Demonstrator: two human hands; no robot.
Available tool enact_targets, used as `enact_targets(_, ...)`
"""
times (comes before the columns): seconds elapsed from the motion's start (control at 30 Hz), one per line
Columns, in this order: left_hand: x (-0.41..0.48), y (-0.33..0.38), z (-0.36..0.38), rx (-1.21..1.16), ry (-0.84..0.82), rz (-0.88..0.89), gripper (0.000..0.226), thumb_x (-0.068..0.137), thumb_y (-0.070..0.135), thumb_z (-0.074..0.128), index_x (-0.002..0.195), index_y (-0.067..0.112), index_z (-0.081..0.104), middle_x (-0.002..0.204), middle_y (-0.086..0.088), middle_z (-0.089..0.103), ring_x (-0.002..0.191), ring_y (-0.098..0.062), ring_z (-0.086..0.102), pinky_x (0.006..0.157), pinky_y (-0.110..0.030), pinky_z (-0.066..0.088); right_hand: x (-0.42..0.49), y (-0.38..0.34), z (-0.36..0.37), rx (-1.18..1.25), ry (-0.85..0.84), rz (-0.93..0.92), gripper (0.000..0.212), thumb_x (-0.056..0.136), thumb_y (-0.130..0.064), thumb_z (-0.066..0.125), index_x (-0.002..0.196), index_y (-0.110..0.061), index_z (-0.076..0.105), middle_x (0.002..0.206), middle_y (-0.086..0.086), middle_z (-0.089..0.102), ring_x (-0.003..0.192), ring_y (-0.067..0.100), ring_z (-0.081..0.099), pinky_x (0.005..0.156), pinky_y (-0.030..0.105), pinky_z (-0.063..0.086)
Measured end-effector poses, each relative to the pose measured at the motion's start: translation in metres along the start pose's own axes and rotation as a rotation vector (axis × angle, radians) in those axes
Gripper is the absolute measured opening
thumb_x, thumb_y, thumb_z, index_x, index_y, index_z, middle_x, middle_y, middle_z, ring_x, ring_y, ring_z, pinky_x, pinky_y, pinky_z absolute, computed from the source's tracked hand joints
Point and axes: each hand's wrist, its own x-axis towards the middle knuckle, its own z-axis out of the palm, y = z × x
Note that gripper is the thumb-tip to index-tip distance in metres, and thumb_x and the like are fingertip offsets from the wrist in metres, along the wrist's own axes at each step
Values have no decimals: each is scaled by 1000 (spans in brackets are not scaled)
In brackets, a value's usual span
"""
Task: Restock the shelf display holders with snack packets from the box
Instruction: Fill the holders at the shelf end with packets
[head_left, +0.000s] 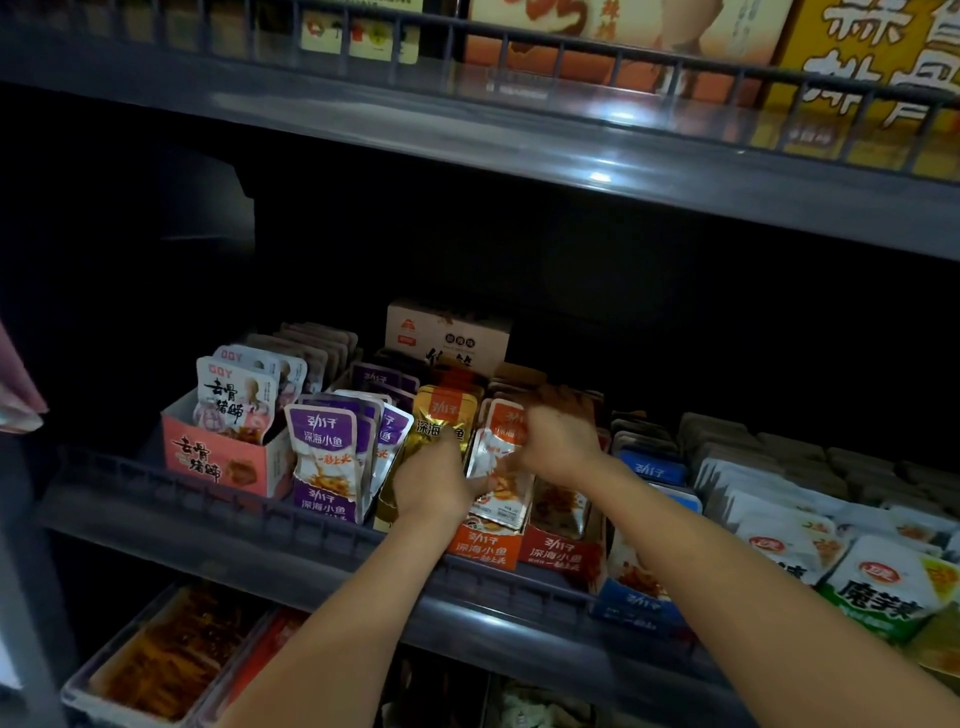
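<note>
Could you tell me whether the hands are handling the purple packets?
No, the left hand and right hand both hold orange packets, two rows right of the purple packets.

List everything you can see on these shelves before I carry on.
pink holder: one, pink, middle shelf, far left
purple packets: several, purple-white, right of the pink holder
gold packets: few, gold, behind the left hand
orange packets: few, orange-white, above the orange holder
red holder: one, red, right of the orange holder
blue packets: several, blue, further right
white packets: many, white, far right
cardboard box: one, tan, shelf back
large boxes: orange-yellow, top shelf
clear trays: two, reddish contents, bottom shelf
left hand: holds the orange packets low
right hand: holds their top
</note>
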Motion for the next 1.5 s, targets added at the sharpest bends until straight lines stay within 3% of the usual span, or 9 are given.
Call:
enact_targets(0.1, -2, -1, 2, -44, -10, 6, 62, 79, 47, 70, 125, 15, 44, 114, -4, 64, 99, -21, 63, 67, -29, 48, 2, 0, 1, 22, -53, -11, 67, 75, -36, 76, 132, -22, 43, 138, 3, 44, 129, 25, 38, 108, 39, 31)
enact_targets(0.23, -1, -3, 3, -105, -40, 6, 55, 79, 41, 73, 119, 14, 46, 113, -5, 63, 101, -23, 62, 73, -32, 50, 0, -1, 6, 106, -73, -26, 63, 78, -26, 75, 130, -19, 41, 123, 4, 55, 113, 23, 53, 81, 29, 41)
enact_targets(0.4, -2, -5, 3, -185, -34, 3, 40, 78, 36, 75, 101, 14, 49, 96, -2, 62, 92, -21, 62, 67, -28, 47, -3, 4, 1, 269, -36, -66, 100, 73, -19, 79, 148, -30, 13, 136, 6, 42, 111, 22, 55, 80, 26, 44)
enact_targets(0.6, -4, -10, -2, -231, -51, 64, 43, 75, 33, 78, 84, 19, 39, 71, 9, 45, 69, -12, 47, 49, -19, 29, 8, 2, 0, 215, -200, 14, 55, 76, -47, 73, 120, -22, 50, 111, -2, 59, 106, 19, 57, 79, 30, 45)
enact_targets(0.67, -4, -12, -3, -219, -80, 84, 44, 73, 30, 80, 88, 19, 40, 75, 9, 48, 71, -12, 49, 51, -19, 32, 9, 1, -1, 140, -171, -26, 65, 76, -49, 72, 129, -22, 46, 126, 0, 54, 117, 20, 50, 90, 32, 40)
enact_targets(0.77, -5, -14, -2, -207, -111, 109, 44, 72, 23, 81, 91, 19, 41, 89, 3, 59, 80, -16, 57, 64, -24, 44, 6, 1, -4, -78, 7, -148, 84, 72, -53, 72, 143, -27, 34, 151, -2, 29, 140, 22, 20, 114, 44, 14)
enact_targets(0.93, -5, -14, -1, -231, -109, 101, 44, 71, 20, 81, 91, 19, 42, 99, -2, 64, 90, -21, 63, 72, -31, 52, -4, 4, 0, -111, 127, -157, 79, 73, -52, 71, 140, -29, 37, 149, -2, 30, 139, 23, 20, 113, 42, 12)
enact_targets(1.17, -4, -14, -2, -261, -136, 74, 50, 70, 30, 83, 93, 20, 40, 98, 1, 64, 82, -16, 59, 65, -27, 46, 4, 5, 1, -43, -40, -92, 72, 76, -50, 70, 139, -34, 39, 155, -1, 19, 144, 25, 6, 116, 45, -2)
enact_targets(1.5, -2, -12, 4, -236, -160, 20, 58, 68, 29, 83, 111, 19, 46, 112, -2, 63, 102, -22, 62, 84, -40, 53, 7, -7, 2, -194, -75, -194, 67, 69, -54, 73, 125, -22, 56, 148, 2, 28, 139, 26, 14, 115, 47, 4)
